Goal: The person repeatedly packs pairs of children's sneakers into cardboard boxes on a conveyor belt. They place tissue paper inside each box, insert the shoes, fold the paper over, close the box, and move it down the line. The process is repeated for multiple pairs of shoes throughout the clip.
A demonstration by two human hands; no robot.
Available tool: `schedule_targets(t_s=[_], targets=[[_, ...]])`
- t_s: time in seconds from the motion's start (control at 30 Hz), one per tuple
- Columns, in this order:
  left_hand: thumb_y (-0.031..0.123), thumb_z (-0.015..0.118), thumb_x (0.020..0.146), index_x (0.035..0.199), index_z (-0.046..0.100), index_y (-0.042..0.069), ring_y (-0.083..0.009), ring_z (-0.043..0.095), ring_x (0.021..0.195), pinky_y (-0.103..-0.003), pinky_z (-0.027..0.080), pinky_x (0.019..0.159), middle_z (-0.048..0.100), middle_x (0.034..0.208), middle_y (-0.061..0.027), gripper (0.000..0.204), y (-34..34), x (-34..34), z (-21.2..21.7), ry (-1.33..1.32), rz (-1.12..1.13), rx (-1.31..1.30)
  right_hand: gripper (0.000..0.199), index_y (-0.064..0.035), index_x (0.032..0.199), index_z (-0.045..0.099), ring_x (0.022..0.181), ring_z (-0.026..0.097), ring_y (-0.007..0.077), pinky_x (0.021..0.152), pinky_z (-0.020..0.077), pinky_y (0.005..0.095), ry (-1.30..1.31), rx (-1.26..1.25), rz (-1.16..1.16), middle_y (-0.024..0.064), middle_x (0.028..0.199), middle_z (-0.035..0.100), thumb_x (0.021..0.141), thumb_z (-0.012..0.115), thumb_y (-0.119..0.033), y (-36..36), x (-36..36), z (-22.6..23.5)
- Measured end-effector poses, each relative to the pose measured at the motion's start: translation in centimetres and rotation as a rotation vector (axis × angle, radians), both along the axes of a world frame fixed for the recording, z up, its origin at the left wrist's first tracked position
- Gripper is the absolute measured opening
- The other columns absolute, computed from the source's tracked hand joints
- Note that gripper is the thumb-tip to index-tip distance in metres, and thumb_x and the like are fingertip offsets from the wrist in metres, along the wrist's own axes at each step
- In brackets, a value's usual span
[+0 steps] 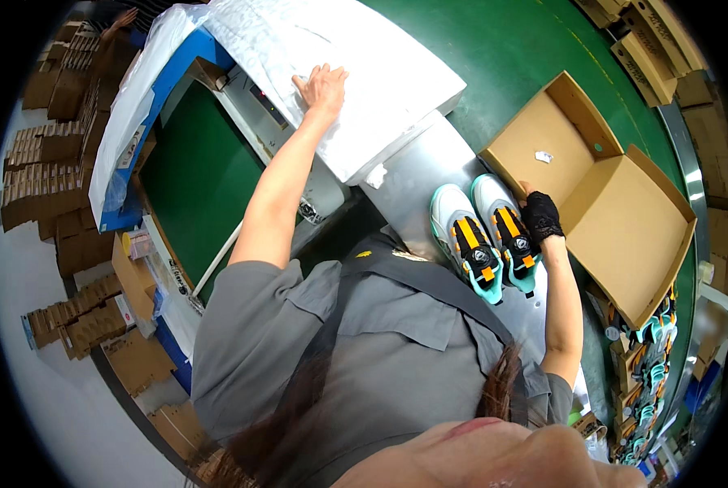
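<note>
Two dial-fastened sneakers (pixel 471 236) stand unwrapped and unboxed by the metal worktop's (pixel 429 154) near edge; the cardboard shoebox (pixel 596 195), already open, bears one white slip (pixel 544 156). Left hand (pixel 323 88): fingers spread on white sheeting (pixel 388 77); right hand (pixel 540 215): at box rim, grip indeterminable.

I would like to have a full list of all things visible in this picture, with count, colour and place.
sneakers: two, white, turquoise, black and orange, side by side on the metal bench
open shoe box: one, brown, right of the sneakers
small scrap: one, white, inside the box
sheet pile: one, white, upper centre
metal bench: one, silver-grey, centre
green surfaces: two, left and upper right
cardboard stacks: several, brown, far left and upper right
more sneakers: uncounted, turquoise, black, orange, lower right
co-worker's hand: one, upper left
shirt: one, grey, lower centre
left hand: one, bare, on the sheet pile
right hand: one, black fingerless glove, at the box's edge
</note>
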State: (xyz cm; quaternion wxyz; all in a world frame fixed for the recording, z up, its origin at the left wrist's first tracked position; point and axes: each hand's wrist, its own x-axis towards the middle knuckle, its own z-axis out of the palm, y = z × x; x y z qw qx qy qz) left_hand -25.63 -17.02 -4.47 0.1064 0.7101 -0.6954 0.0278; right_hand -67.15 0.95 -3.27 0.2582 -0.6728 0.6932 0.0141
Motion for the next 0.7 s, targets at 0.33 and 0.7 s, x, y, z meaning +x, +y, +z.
schedule_targets(t_s=[0.33, 0.7], targets=[[0.052, 0.057, 0.072, 0.130, 0.032, 0.009, -0.0299, 0.017, 0.128, -0.058, 0.005, 0.099, 0.023, 0.136, -0.0178, 0.076, 0.7, -1.3, -2.1, 0.159, -0.146, -0.007, 0.040, -0.0090, 0.117, 0.047, 0.092, 0.055, 0.0346, 0.079, 0.0434, 0.0407, 0.012, -0.020, -0.053, 0.0223, 0.095, 0.058, 0.077, 0.049, -0.010, 1.7, -1.2, -0.7], [0.032, 0.040, 0.084, 0.091, 0.061, 0.013, -0.0322, 0.057, 0.089, -0.055, 0.032, 0.084, 0.061, 0.091, -0.0154, 0.029, -0.8, 1.5, 4.1, 0.018, -0.053, 0.076, 0.038, -0.0100, 0.117, 0.046, 0.093, 0.056, 0.0334, 0.080, 0.0436, 0.0395, -0.006, -0.043, -0.031, 0.0224, 0.096, 0.058, 0.079, 0.048, -0.010, 1.7, -1.3, -1.0]])
